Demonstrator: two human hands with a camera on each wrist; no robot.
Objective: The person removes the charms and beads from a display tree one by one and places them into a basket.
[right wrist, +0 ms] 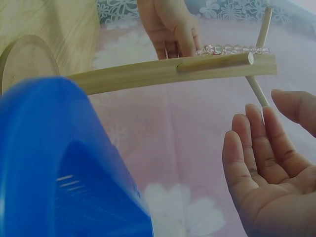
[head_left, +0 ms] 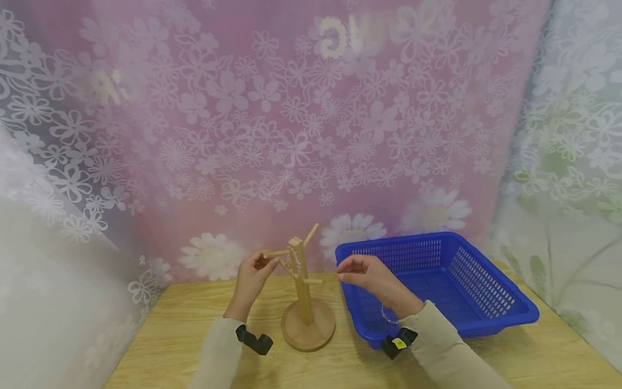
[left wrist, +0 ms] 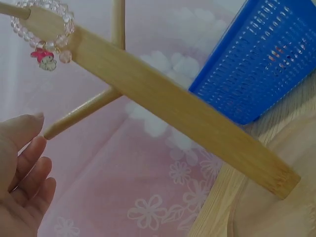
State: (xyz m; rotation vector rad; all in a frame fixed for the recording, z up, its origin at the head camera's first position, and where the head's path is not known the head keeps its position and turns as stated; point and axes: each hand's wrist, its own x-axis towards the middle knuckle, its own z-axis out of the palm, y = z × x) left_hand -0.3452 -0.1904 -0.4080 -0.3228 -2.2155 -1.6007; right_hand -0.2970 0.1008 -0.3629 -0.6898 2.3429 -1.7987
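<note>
A wooden stand (head_left: 304, 300) with pegs on its post rises from a round base. A clear and pale-pink beaded bracelet (left wrist: 69, 24) with a pink-and-white character charm (left wrist: 45, 59) hangs on a peg near the post's top. Beside it is my left hand (head_left: 254, 275), fingers loosely bent, the fingertips close to the end of another peg (left wrist: 81, 109); whether they touch it I cannot tell. My right hand (head_left: 376, 278) hovers between stand and basket, holding nothing. In the right wrist view its fingers (right wrist: 266, 148) are relaxed and slightly bent.
A blue plastic basket (head_left: 505, 270) with slotted walls stands right of the stand, under my right forearm. Part of another beaded bracelet (head_left: 389, 316) shows by my right wrist, over the basket. The wooden table (head_left: 165, 335) ends at a pink floral curtain (head_left: 272, 162).
</note>
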